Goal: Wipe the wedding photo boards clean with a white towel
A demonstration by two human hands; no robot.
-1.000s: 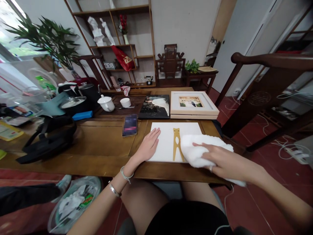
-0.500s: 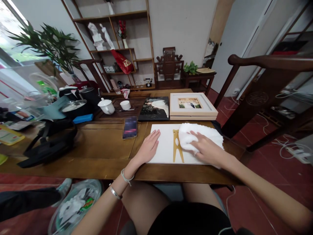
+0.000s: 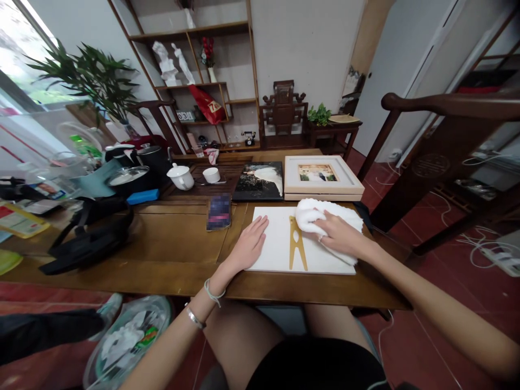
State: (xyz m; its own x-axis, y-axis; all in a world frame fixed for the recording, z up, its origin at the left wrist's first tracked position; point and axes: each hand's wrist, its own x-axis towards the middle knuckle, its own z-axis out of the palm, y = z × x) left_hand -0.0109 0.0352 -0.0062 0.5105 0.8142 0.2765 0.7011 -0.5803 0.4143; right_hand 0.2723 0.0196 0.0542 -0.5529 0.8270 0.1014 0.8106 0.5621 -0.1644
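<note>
A white board (image 3: 273,252) lies flat near the table's front edge, with a gold A-shaped piece (image 3: 298,254) upright along its middle. My left hand (image 3: 251,242) rests flat on the board's left side, fingers stretched out and holding nothing. On the right side, my right hand (image 3: 339,234) grips a bunched white towel (image 3: 311,211) and presses it on the board close to the gold piece. The towel hides much of the board's right half.
Behind the board lie a dark picture panel (image 3: 260,181) and a framed photo (image 3: 320,176). A phone (image 3: 219,212) is to the left, with a white lidded cup (image 3: 180,176) and a black bag (image 3: 85,233) farther left. A chair (image 3: 422,141) stands at right.
My right hand has moved the towel up and slightly left over the board, uncovering its lower right part. My left hand stays on the board. The camera view has shifted slightly.
</note>
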